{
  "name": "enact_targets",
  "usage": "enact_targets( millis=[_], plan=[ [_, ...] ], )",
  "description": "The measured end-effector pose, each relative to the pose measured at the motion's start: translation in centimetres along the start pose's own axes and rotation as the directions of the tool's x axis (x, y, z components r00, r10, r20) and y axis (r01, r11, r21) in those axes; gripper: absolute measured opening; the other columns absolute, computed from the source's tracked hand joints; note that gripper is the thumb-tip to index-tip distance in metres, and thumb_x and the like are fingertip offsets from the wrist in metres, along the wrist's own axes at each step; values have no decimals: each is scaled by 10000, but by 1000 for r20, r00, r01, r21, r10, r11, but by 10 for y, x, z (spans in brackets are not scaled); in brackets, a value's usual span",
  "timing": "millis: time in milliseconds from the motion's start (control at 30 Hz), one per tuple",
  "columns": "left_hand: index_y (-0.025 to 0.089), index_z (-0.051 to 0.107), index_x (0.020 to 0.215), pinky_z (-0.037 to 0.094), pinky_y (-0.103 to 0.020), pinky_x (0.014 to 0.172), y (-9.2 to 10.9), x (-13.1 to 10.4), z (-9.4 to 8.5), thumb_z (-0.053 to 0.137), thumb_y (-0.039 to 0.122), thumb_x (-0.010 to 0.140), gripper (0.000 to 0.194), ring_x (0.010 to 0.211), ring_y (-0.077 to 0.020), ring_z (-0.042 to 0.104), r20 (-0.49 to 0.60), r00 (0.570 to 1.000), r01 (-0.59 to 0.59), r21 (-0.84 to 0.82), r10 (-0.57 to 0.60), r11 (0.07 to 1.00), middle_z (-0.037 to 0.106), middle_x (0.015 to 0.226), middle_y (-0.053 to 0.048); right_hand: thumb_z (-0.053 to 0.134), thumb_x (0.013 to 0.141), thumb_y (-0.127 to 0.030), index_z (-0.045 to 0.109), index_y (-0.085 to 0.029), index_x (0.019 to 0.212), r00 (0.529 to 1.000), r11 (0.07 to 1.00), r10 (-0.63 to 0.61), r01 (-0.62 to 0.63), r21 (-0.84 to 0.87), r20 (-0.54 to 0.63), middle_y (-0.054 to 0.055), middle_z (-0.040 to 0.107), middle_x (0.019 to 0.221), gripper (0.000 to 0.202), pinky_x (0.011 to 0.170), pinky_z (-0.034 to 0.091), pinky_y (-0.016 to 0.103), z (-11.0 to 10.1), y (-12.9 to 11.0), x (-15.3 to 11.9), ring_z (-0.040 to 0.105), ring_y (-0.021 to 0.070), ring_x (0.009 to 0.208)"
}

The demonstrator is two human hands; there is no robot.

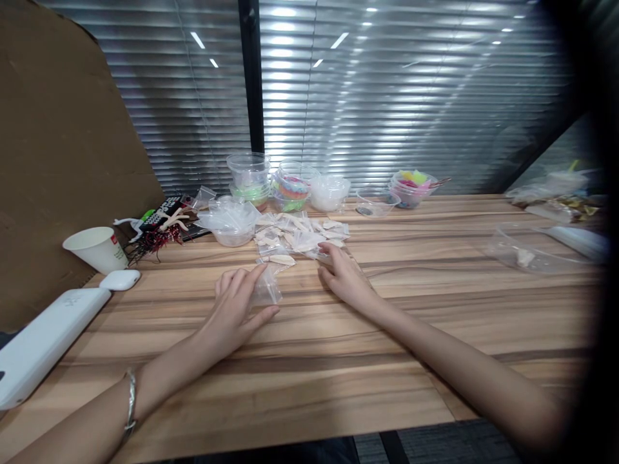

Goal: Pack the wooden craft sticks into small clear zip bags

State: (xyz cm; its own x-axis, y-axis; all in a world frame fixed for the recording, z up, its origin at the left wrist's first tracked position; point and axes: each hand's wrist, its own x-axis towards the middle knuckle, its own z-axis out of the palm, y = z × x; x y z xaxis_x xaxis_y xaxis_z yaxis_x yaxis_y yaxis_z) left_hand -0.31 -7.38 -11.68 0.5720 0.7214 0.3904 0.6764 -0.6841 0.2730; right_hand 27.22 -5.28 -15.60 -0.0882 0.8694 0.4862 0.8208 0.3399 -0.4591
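Item: small clear bag point(267, 291), lying on the wooden table point(338, 361) before me, a pale wooden piece point(282, 260) at its far end. My left hand point(235, 308) rests on it, grip open, fingers flat. My right hand point(344, 277), grip open, touches the pile of bagged wooden pieces point(300, 235); clear bowls point(290, 187) stand behind.

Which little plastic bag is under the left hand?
The small clear bag lying alone nearest the table's front edge, under the left hand. The other bags sit heaped in a pile farther back, by the right hand.
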Motion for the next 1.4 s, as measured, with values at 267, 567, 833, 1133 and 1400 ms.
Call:
enact_targets(
  millis=[267,567,833,1133,1400],
  plan=[
    [187,372,1294,323,-401,887,-2,1,2,535,471,840,560,991,-247,400,-34,999,14,-15,-15,1000,506,1075,-96,473,808,-161,498,-194,1132,999,997,-17,20,-70,39,56,559,1089,326,878,395,318,-1,-1,-1,470,197,1024],
    [189,404,1286,282,-419,990,-2,-1,-1,568,395,829,528,1185,-272,347,-82,992,-93,10,94,996,509,1252,-96,443,843,-177,539,-192,1123,998,998,-12,16,-56,60,87,578,1019,297,874,392,331,0,4,0,483,211,997],
    [202,420,1288,254,-425,1022,-2,-2,-2,558,399,834,514,1261,-262,324,-62,993,-98,35,100,995,490,1300,-91,441,868,-244,508,-192,1163,1000,997,32,-31,72,-2,74,595,1032,308,764,444,278,3,7,3,554,170,896],
    [194,400,1308,254,-438,1031,-2,-1,-3,538,400,846,524,1282,-263,306,-37,996,-86,22,87,996,469,1317,-107,451,887,-325,427,-228,1258,991,944,120,-93,318,-65,56,567,1023,385,748,465,265,2,3,7,564,130,831],
    [195,401,1309,254,-450,1035,-1,-2,-3,539,356,851,505,1284,-269,305,-67,991,-119,15,120,993,474,1315,-104,505,846,-303,334,-251,1332,982,854,181,-132,503,-49,50,497,1009,518,669,469,223,-1,-9,5,551,96,752]
  ],
)
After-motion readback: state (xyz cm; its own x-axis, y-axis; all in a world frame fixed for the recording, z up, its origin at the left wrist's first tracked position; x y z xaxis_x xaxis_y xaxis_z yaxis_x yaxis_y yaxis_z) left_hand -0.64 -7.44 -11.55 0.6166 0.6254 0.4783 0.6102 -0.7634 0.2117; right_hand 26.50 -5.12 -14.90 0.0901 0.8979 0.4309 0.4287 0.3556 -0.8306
